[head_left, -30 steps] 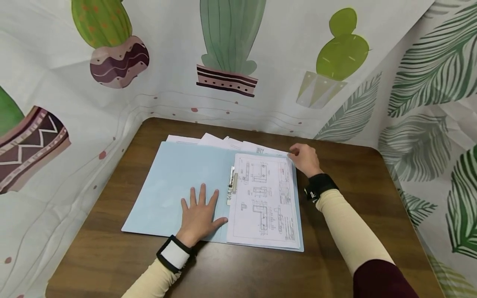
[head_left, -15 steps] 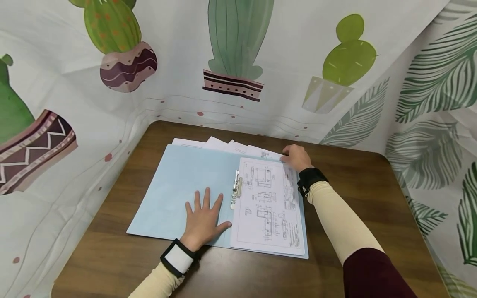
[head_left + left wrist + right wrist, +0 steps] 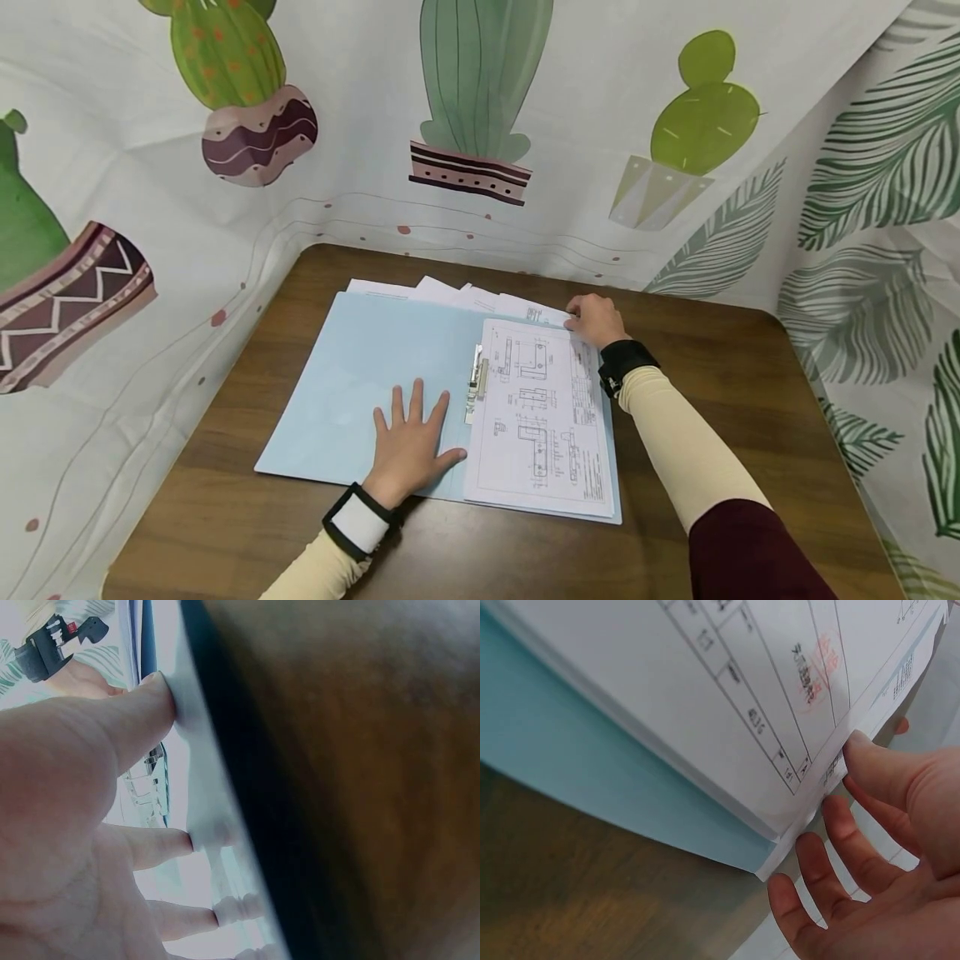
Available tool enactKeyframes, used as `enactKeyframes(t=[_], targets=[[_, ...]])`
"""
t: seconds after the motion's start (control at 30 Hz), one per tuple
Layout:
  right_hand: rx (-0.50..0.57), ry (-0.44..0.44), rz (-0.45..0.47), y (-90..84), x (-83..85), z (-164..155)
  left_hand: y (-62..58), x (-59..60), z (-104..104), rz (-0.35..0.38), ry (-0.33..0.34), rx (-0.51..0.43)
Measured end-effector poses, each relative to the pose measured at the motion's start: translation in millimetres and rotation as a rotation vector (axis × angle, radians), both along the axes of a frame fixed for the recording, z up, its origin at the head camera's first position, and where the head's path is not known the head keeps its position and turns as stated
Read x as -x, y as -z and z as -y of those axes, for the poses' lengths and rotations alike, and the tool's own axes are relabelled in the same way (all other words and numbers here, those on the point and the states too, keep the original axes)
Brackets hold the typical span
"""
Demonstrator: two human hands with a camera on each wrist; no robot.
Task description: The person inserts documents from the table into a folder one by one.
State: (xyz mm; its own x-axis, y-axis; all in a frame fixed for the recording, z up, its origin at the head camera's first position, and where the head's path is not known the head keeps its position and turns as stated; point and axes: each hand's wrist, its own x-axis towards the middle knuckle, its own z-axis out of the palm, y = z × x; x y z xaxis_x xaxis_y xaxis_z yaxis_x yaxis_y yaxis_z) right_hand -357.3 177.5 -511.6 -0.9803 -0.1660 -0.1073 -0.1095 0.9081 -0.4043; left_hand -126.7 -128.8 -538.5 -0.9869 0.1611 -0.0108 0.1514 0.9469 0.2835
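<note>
A light blue folder lies spread flat on the table, with a metal clip along its spine. On its right side rests a stack of white sheets, the top one printed with technical drawings. My left hand rests on the left cover, fingers spread, thumb near the stack's lower left edge. At the stack's far right corner, my right hand pinches the sheets' edge; the right wrist view puts the thumb on the margin, with the other fingers curled along the edge.
Several white papers stick out behind the folder's far edge. The brown wooden table has rounded far corners. A white cloth printed with cacti and leaves hangs behind and beside it.
My right hand has moved a little left along the far edge of the sheets, then stayed nearly still. My left hand keeps its place on the cover. The head view has shifted slightly.
</note>
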Motion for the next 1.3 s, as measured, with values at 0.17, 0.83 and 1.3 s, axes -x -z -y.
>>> enactKeyframes(t=[0.17, 0.83, 1.3], targets=[[-0.001, -0.001, 0.028, -1.6, -0.4, 0, -0.3, -0.7, 0, -0.006, -0.001, 0.0], [0.07, 0.083, 0.098, 3.4, 0.9, -27, 1.2, -1.6, 0, -0.029, 0.001, 0.001], [0.687, 0.375, 0.46, -6.0, -2.0, -64, 0.9, -0.9, 1, -0.006, -0.002, 0.001]])
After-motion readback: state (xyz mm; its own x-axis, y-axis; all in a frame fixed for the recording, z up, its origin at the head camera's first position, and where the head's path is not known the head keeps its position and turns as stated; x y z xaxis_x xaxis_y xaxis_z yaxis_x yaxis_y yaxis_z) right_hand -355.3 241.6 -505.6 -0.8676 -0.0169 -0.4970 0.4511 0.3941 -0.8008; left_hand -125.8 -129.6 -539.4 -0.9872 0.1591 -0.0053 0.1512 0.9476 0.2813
